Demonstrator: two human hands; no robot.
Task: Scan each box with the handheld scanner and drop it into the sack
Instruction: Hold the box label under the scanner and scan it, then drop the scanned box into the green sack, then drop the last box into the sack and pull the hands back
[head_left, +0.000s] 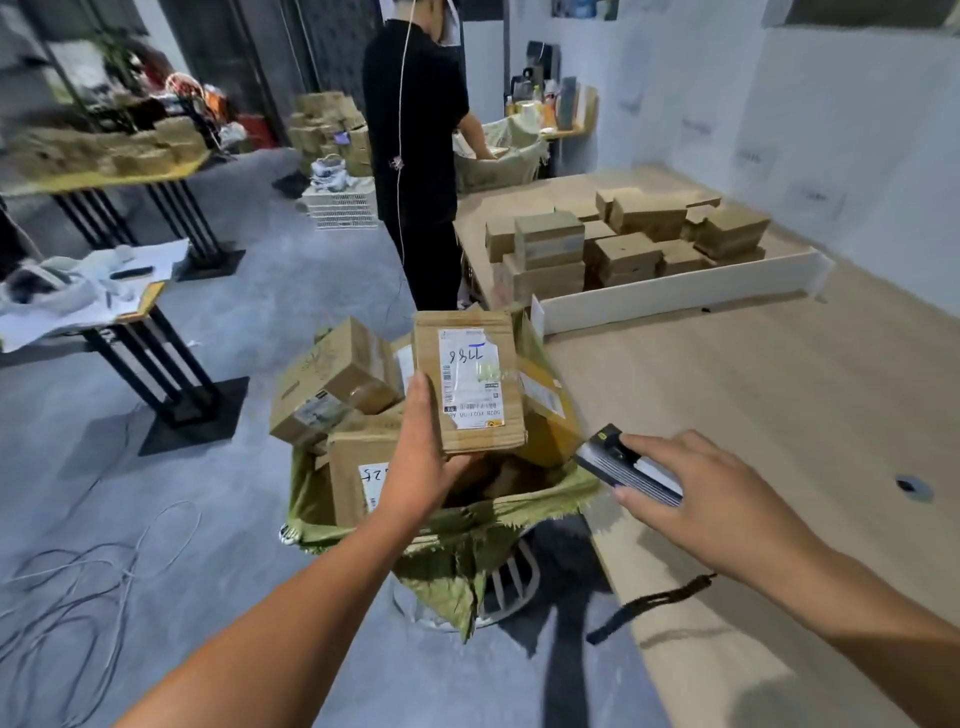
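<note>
Holding a labelled cardboard box (470, 382) in the left hand (421, 457), thumb laid up the box's left edge, the other fingers tucked beneath and out of sight. Kept tilted, shipping label up and turned toward the scanner, presumably to present the barcode at the label's lower end. Held right over the open mouth of the green woven sack (467, 525), just off the left edge of the wooden table (779, 415): only a short drop once scanned. Already heaped with parcels (332, 384) above the rim, so likely to land on top rather than sink in, and liable to slide off.

Clamped in the right hand (711, 499): the handheld scanner (626, 470), forefinger stretched along its top, thumb pressed to its near side, nose aimed leftward at the box. Poised over the table's left edge, near the box but not touching it. Left dangling under the forearm: the wrist strap (649, 605).

Judged as the scanning step, drop not yet made. Stacked toward the table's far edge, behind a white divider board (675, 296): more boxes (623, 244) to do. Beyond, another person (415, 130) in black, reaching into a second sack (498, 156).
</note>
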